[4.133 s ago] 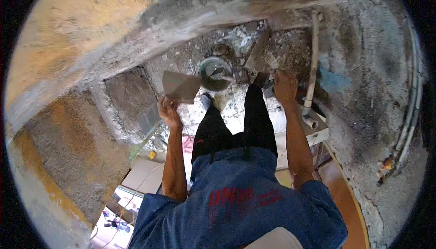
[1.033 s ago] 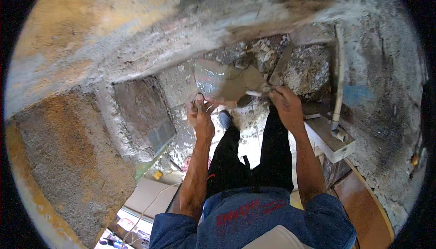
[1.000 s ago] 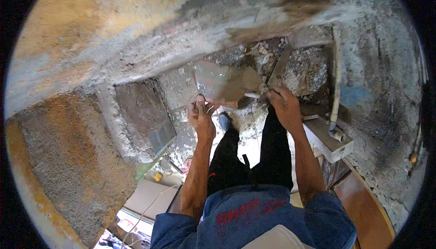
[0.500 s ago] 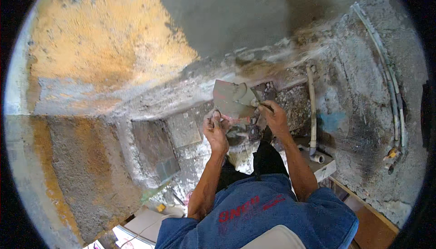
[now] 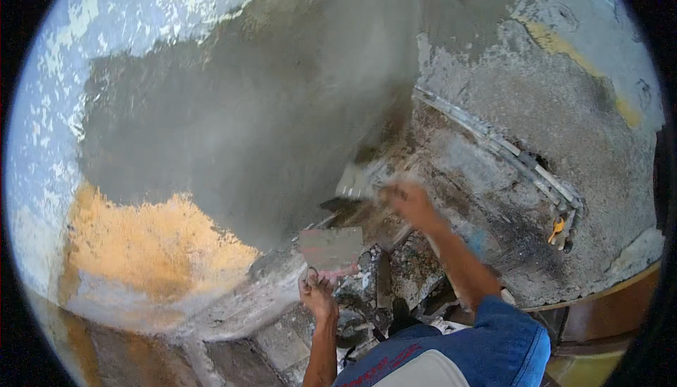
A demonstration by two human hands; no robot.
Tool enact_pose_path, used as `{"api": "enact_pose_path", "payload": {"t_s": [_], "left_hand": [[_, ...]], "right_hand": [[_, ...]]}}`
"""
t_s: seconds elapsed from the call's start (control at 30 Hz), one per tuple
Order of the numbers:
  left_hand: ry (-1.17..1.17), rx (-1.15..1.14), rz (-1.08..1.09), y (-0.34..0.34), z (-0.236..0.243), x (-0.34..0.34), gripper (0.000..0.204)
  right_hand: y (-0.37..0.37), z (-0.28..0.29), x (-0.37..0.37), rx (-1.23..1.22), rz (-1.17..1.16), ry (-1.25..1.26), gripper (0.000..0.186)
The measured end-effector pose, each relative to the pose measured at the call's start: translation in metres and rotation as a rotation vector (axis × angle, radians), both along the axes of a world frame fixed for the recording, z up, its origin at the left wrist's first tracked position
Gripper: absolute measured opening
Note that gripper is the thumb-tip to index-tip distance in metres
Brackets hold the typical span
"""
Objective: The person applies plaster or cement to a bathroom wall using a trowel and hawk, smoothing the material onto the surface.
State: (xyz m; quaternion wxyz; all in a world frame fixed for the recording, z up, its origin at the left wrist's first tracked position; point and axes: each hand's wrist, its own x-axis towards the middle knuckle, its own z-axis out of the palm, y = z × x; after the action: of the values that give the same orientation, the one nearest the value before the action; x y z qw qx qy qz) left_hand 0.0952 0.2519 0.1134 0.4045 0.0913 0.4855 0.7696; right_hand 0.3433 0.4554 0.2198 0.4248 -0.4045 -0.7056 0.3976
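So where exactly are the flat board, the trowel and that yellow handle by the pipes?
Flat board (image 5: 330, 247): head view, middle of its upper face.
Trowel (image 5: 354, 183): head view, on its blurred blade.
Yellow handle (image 5: 557, 227): head view, middle of its coloured part.

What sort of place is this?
Probably a room under renovation: there's a big patch of grey plaster, exposed pipes, and a flat board in the left hand.
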Motion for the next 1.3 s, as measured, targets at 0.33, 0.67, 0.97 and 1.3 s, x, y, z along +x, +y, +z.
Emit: {"api": "enact_pose_path", "payload": {"t_s": [0.33,0.67,0.97,1.3], "left_hand": [[0.009,-0.039,0.066,-0.032,-0.012,-0.012,0.037],[-0.011,-0.119,0.113,-0.066,-0.03,-0.024,0.033],[0.015,-0.131,0.134,-0.074,-0.028,-0.032,0.036],[0.074,-0.146,0.127,-0.075,-0.017,-0.05,0.027]], "right_hand": [[0.227,0.325,0.131,0.774,-0.558,-0.423,0.038],[0.303,0.347,0.117,0.636,-0.795,-0.677,0.041],[0.282,0.352,0.012,0.7,-0.935,-0.714,0.03],[0.206,0.324,-0.1,0.839,-0.915,-0.506,0.026]]}}
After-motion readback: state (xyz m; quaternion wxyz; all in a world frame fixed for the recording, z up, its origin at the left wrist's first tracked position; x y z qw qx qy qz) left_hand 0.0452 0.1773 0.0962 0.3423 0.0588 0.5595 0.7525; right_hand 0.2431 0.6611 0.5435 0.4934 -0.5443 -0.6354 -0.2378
